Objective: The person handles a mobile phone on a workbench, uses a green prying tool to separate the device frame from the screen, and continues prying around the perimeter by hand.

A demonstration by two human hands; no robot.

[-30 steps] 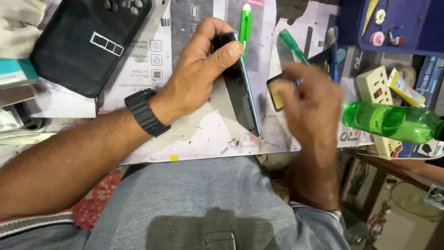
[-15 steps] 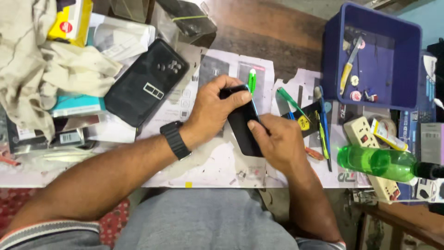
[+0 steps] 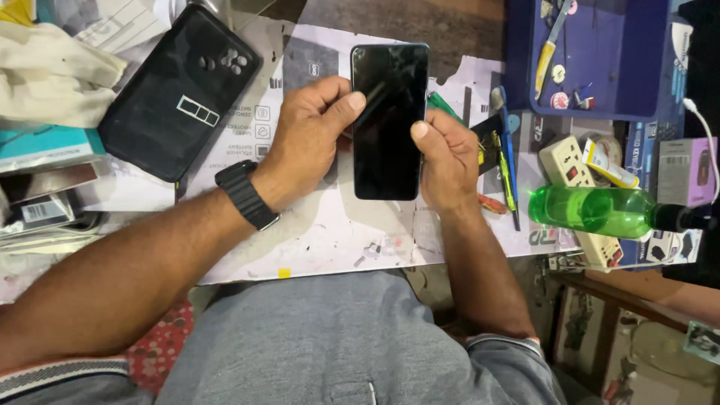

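- black smartphone (image 3: 390, 120) lies screen up on the white work mat (image 3: 322, 232), long axis running away from the person, upper end near the mat's far edge
- left hand (image 3: 307, 142) clamped on the phone's left edge, thumb tip on the glass; black wristwatch (image 3: 246, 193) on that wrist
- right hand (image 3: 448, 157) clamped on the phone's right edge, thumb pressed at the rim
- open mat below the phone and toward the near table edge; left side bounded by black phone case (image 3: 180, 90), just beside the left hand
- right side crowded: green and blue tools (image 3: 508, 161) just past the right hand, green bottle (image 3: 592, 211) lying across a white power strip (image 3: 577, 187), blue tray (image 3: 600, 56) beyond
- versus half a second earlier: phone now flat and face up with screen fully showing, hands moved to its two sides instead of covering it
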